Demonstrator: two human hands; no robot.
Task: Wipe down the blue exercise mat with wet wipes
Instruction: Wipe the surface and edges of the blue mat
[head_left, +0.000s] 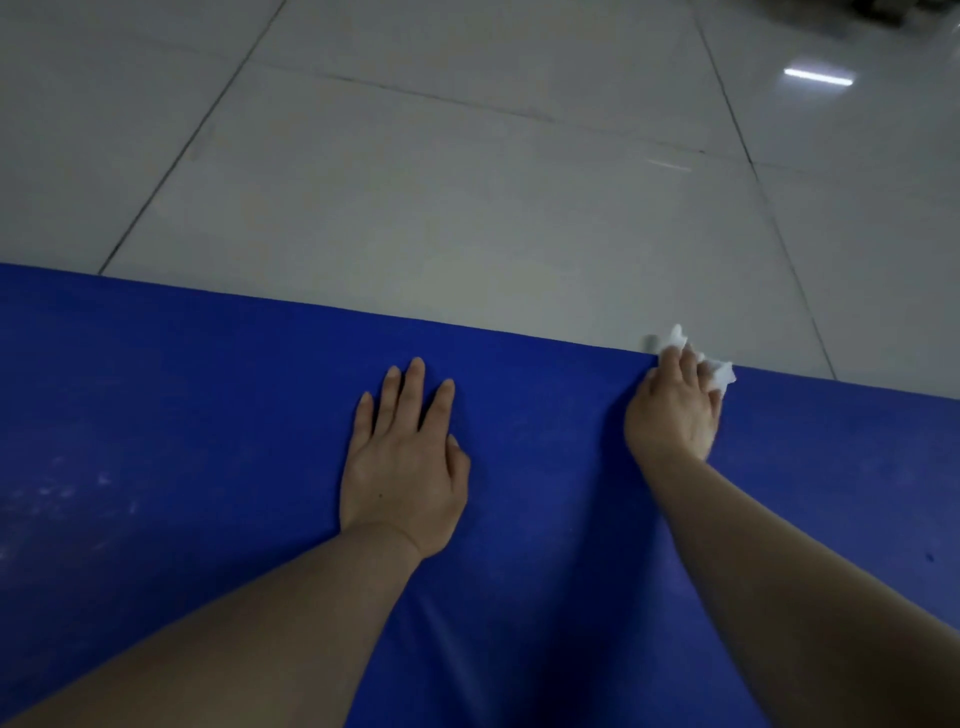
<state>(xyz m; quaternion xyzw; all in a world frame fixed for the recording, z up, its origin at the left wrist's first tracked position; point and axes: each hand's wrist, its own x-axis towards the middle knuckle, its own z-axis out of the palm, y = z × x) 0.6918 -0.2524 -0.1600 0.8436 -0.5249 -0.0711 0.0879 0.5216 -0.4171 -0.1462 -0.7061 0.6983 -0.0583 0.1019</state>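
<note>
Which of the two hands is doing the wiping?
The right hand, at the far edge of the blue mat, grips a crumpled white wipe. The left hand holds nothing and lies flat on the mat.

One blue mat, one white wipe, two hands.

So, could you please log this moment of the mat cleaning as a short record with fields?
surface: blue exercise mat lying on a grey tiled floor
left hand: left hand flat on the mat, fingers straight
right hand: right hand at the mat's far edge, fingers curled on a white wet wipe
marks: faint pale smudges on the mat's left part
</note>
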